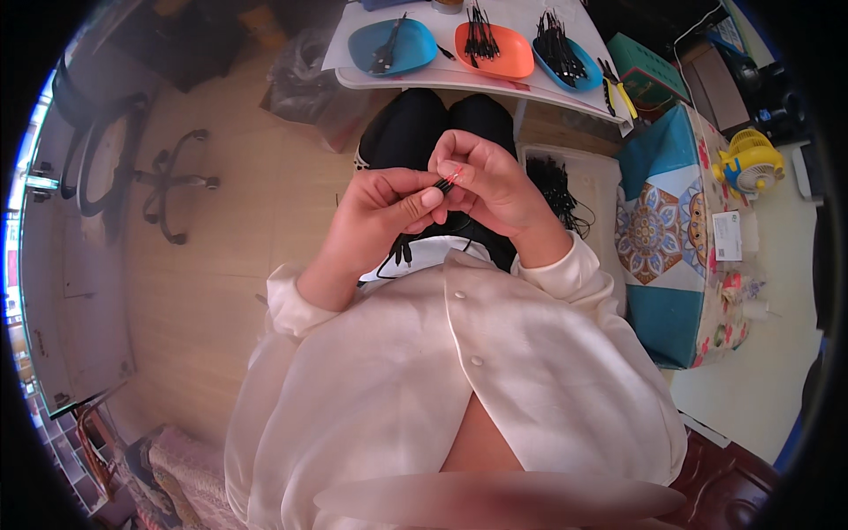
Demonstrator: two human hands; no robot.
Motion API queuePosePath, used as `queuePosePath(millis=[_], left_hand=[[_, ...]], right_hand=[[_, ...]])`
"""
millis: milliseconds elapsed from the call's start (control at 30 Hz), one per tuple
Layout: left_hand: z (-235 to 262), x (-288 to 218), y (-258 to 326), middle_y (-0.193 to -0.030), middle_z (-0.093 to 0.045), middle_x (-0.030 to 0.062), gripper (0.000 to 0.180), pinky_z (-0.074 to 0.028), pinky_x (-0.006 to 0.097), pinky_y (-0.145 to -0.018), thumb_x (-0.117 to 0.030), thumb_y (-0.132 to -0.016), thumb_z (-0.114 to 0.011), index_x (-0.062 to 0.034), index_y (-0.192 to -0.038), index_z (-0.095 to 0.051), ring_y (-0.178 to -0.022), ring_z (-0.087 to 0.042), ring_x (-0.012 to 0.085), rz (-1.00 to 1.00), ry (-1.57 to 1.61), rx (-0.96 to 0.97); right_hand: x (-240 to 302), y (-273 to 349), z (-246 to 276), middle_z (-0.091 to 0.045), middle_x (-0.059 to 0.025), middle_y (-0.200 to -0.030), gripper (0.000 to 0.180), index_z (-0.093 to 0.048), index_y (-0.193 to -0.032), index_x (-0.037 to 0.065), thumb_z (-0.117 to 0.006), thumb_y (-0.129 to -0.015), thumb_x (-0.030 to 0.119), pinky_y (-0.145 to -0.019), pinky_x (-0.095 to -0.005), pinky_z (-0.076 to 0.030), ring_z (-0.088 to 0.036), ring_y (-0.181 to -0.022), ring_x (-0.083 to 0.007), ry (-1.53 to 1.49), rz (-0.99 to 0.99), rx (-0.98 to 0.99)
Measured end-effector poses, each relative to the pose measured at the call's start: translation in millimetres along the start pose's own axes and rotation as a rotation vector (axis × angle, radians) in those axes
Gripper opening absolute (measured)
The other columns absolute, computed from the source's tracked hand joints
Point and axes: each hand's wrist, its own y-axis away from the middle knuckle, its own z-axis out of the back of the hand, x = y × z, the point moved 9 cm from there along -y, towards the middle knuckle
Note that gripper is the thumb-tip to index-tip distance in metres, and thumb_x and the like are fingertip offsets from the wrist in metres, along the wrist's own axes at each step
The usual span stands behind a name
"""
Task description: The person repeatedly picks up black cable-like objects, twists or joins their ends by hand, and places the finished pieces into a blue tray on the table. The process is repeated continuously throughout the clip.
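Above my lap, my left hand (375, 216) is closed round a few thin black cables (444, 185), pinching them between thumb and forefinger. Their other ends, with dark plugs (403, 253), dangle below that hand over my lap. Thin red wires (455, 175) stick out of the cables' upper ends. My right hand (490, 185) meets the left there, its thumb and fingers pressed together on the red wires. How many wires it grips is hidden by the fingers.
Ahead, a white table (424, 81) bears a blue tray (411, 57), an orange tray (508, 69) and another blue tray (590, 81), all with black cables. Yellow-handled pliers (625, 97) lie beside them. A bin of black cables (601, 190) stands right, near a yellow fan (751, 163).
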Motion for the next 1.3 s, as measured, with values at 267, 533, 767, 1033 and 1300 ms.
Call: queuePosePath(millis=[267,533,767,1033,1300], left_hand=[[4.6,5.1,-2.3,-0.071,-0.063,0.0068,0.017,-0.03,0.019,-0.045,-0.005,-0.096,-0.054,0.006,-0.099,-0.066,-0.052,-0.042,0.0061,-0.028,-0.019,-0.098],[2.0,7.3,-4.4,-0.068,-0.06,0.0062,0.014,-0.025,0.019,-0.043,-0.007,-0.097,-0.052,0.0041,-0.097,-0.061,-0.05,-0.037,0.0037,-0.019,-0.019,-0.083],[18.6,10.1,-4.6,-0.071,-0.063,0.0087,0.014,-0.027,0.02,-0.043,-0.003,-0.093,-0.055,0.0062,-0.096,-0.065,-0.049,-0.039,0.0039,-0.015,0.146,-0.111],[16.6,12.1,-7.1,-0.074,-0.066,0.0143,0.015,-0.027,0.02,-0.043,0.0,-0.092,-0.054,0.0075,-0.095,-0.067,-0.049,-0.041,0.0066,-0.029,0.193,-0.109],[13.3,12.3,-7.5,-0.071,-0.064,0.0132,0.014,-0.026,0.02,-0.044,-0.002,-0.093,-0.055,0.0074,-0.095,-0.066,-0.048,-0.038,0.006,-0.006,0.198,-0.073]], right_hand=[[-0.7,-1.7,0.5,-0.059,-0.0023,-0.084,0.017,-0.047,-0.097,0.006,-0.059,-0.095,0.017,-0.059,-0.0226,-0.051,-0.061,-0.064,-0.0108,0.02,0.075,-0.031],[-0.1,-1.5,10.2,-0.057,0.0024,-0.084,0.014,-0.053,-0.099,0.007,-0.062,-0.094,0.016,-0.06,-0.0167,-0.046,-0.055,-0.07,-0.0045,0.045,0.075,-0.08],[-4.1,-1.4,4.7,-0.058,0.0,-0.083,0.013,-0.055,-0.1,0.006,-0.06,-0.095,0.017,-0.063,-0.0187,-0.044,-0.053,-0.067,-0.0068,-0.059,0.091,-0.068],[-6.3,-0.4,1.8,-0.061,-0.0046,-0.084,0.012,-0.054,-0.097,0.004,-0.06,-0.094,0.015,-0.064,-0.0212,-0.047,-0.063,-0.073,-0.0145,-0.103,0.078,-0.007],[-12.3,-2.4,7.3,-0.06,-0.0031,-0.083,0.012,-0.053,-0.098,0.004,-0.06,-0.094,0.013,-0.064,-0.021,-0.047,-0.061,-0.07,-0.0127,-0.175,0.035,-0.046]])
